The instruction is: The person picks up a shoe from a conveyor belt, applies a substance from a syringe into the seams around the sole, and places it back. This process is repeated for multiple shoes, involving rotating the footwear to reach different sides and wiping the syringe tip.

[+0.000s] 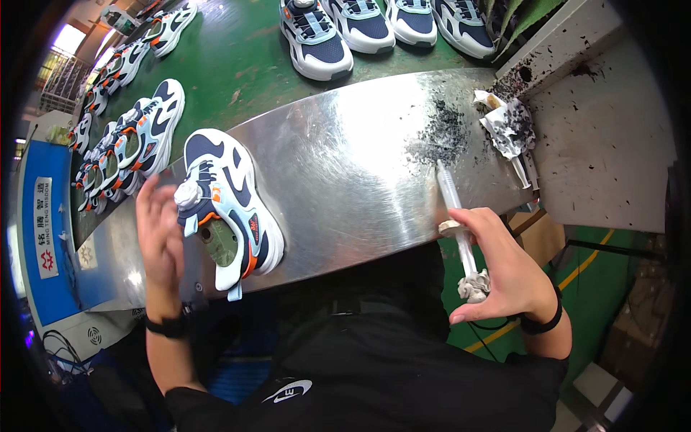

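Observation:
A white, navy and light-blue sneaker [248, 209] with orange trim lies on the metal worktop, toe pointing away from me. My left hand [160, 230] is beside its left side, fingers apart and slightly blurred, close to the white dial [188, 195] on the tongue. Nothing shows in that hand. In my right hand [497, 259] is a clear plastic syringe [450, 189], held between thumb and fingers over the worktop's front edge. Its tip points away, toward a patch of dark crumbs [440, 133]. Crumpled whitish material [474, 286] wraps its rear end.
The metal worktop [345, 194] borders a green surface [237, 79] with several similar sneakers [363, 25] at the back and more at the left [158, 126]. A stained crumpled wad [508, 129] lies by the grey side panel [604, 129] at right.

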Tool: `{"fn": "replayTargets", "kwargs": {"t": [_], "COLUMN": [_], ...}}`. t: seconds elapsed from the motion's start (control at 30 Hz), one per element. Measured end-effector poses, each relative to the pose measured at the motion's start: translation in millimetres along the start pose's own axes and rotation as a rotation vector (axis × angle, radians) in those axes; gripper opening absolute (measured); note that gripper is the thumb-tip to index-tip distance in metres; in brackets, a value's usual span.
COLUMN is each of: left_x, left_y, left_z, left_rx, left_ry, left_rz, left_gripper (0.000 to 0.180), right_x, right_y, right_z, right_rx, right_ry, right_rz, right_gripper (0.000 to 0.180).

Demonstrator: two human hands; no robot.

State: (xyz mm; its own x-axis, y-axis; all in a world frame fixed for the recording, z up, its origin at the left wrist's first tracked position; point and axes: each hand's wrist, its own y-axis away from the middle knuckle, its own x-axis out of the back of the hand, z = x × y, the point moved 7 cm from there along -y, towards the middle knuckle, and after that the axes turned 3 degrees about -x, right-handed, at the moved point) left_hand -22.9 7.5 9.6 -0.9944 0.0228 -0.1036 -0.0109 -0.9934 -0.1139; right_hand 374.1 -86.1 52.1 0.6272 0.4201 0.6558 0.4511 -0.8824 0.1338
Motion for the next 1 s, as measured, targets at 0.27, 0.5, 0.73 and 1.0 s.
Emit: {"fn": "replayTargets", "kwargs": {"t": [0.27,0.5,0.73,1.0], "left_x": [-5,-63,-58,-42], "left_y": [-82,-56,-36,-22], "left_z": [-44,0,14,19], "left_rx": [0.36,0.177,0.141,0.094], "left_ry": [-0.394,0.254,0.783,0.6], "left_rz": [-0.2,-0.193,-0.269,-0.267], "left_gripper": [0.029,0.051,0.043,0.07], "right_x": [-9,-21,-18,-24], "right_y": [11,22,-2,-63], "right_z": [7,4,-38,-124], "right_rx": [-0.047,-0.19,-0.077,0.321], "right_ry": [-0.055,-0.331,-1.131,-1.343], "right_rz": [0.051,0.028,0.158,-0.104], "right_gripper": [0.117,0.119,0.131,0.105]}}
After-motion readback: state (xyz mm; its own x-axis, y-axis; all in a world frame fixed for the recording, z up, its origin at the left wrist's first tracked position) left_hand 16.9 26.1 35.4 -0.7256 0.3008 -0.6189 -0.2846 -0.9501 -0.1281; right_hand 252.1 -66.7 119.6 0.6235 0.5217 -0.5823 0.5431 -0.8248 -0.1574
